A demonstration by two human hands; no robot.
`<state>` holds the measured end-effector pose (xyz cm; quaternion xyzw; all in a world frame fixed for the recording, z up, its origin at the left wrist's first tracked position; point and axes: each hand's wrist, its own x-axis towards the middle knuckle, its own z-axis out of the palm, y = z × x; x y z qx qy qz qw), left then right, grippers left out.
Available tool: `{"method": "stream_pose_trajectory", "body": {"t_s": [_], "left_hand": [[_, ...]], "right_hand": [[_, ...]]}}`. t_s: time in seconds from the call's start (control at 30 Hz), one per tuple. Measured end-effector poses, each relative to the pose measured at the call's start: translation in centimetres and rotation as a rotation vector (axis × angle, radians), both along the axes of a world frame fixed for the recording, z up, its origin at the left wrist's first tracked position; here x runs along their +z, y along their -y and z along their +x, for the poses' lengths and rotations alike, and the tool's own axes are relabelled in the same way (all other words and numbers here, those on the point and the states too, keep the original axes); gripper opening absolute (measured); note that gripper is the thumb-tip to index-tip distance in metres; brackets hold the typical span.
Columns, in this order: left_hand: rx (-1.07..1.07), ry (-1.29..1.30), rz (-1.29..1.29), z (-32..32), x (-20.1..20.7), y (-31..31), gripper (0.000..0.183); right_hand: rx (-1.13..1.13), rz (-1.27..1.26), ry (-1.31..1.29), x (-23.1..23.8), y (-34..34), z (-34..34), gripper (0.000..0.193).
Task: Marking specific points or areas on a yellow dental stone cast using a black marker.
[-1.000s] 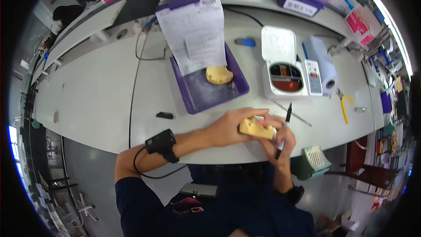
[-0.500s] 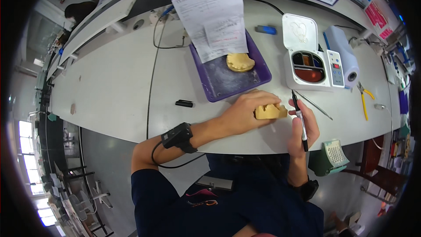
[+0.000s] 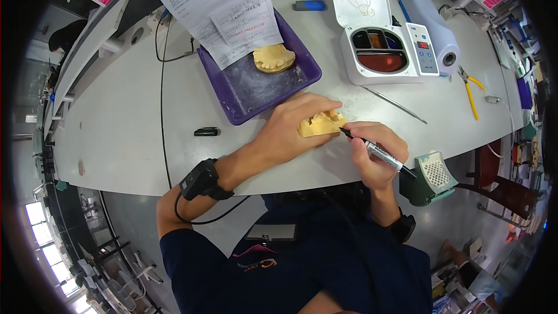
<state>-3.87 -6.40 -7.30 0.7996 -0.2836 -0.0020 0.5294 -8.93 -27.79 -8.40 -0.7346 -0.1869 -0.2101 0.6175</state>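
- Gripping a yellow dental cast point(image 3: 321, 125) on the white table point(image 3: 133, 122), the left hand point(image 3: 288, 131) closes over it.
- Right hand point(image 3: 376, 157) grasps a black marker point(image 3: 375, 151), tip touching the cast.
- A purple tray point(image 3: 250, 90) lies just beyond.

From my feed I see a purple tray point(image 3: 232, 90) at the far side of the white bench point(image 3: 116, 134), holding 1 yellow plaster cast point(image 3: 274, 58) and paper sheets point(image 3: 224, 9). Right of it stands a white wax heater point(image 3: 378, 40), lid up, with a paper roll point(image 3: 430, 20) beside. Yellow-handled pliers point(image 3: 469, 90) lie farther right.
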Motion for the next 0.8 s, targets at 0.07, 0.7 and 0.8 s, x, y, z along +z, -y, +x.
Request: {"method": "stream_pose_trajectory", "body": {"t_s": [0.07,0.7,0.8], "left_hand": [[-0.053,0.145,0.027,0.12,0.02,0.08,0.053],[-0.081,0.089,0.009,0.42,-0.50,-0.03,0.049],[-0.093,0.111,-0.012,0.45,-0.46,-0.03,0.049]], "right_hand": [[-0.026,-0.025,-0.011,0.29,-0.17,0.11,0.016],[-0.089,-0.127,0.067,0.47,-0.62,0.60,0.021],[-0.064,-0.124,0.034,0.41,-0.51,0.50,0.020]]}}
